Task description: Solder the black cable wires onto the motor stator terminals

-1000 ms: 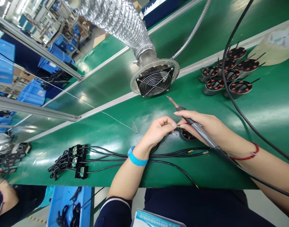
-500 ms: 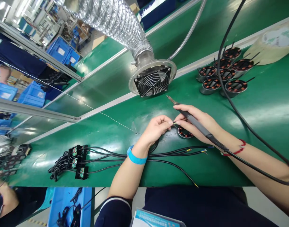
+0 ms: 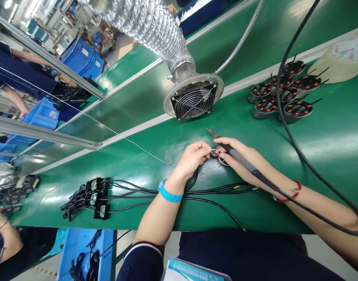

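My left hand [image 3: 196, 157] pinches the thin end of a black cable [image 3: 193, 182], and a bit of yellowish wire shows at its fingertips. My right hand [image 3: 240, 158] grips a soldering iron [image 3: 241, 159] whose tip points up and left, away from the wires. The right fingertips meet the left ones at the wire. Beneath the right fingers, mostly covered, sits a round metal motor stator [image 3: 223, 160]. More black cables [image 3: 216, 190] with bare coloured ends lie on the green bench in front, running from small black housings [image 3: 97, 197] with circuit boards.
A fume extractor fan [image 3: 193, 102] on a foil duct [image 3: 155, 35] hangs just beyond my hands. Several stators [image 3: 297, 111] stand at the right, near a tape roll [image 3: 339, 58]. The iron's cord [image 3: 298, 148] loops across the right side. Thin solder wire [image 3: 132, 141] stretches from the left. Co-workers are at the left.
The right hand has tilted slightly, bringing the iron's tip lower and covering more of the stator. Both hands still meet at the wire. A co-worker in the background has moved further into view.
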`<control>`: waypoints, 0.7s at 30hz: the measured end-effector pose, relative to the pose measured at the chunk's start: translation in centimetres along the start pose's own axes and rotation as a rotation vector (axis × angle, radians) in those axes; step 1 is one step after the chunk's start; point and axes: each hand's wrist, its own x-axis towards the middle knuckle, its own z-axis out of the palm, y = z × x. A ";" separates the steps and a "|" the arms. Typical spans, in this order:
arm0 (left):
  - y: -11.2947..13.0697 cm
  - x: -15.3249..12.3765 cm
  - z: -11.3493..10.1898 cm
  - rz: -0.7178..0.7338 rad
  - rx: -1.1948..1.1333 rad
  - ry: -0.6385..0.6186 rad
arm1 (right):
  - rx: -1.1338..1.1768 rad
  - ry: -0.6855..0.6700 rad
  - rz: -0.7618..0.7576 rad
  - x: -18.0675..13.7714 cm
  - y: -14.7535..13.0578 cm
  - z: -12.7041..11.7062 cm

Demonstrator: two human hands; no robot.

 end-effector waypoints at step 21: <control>-0.7 -0.3 0.8 0.081 0.088 -0.028 | -0.333 0.006 -0.229 0.2 0.0 -2.1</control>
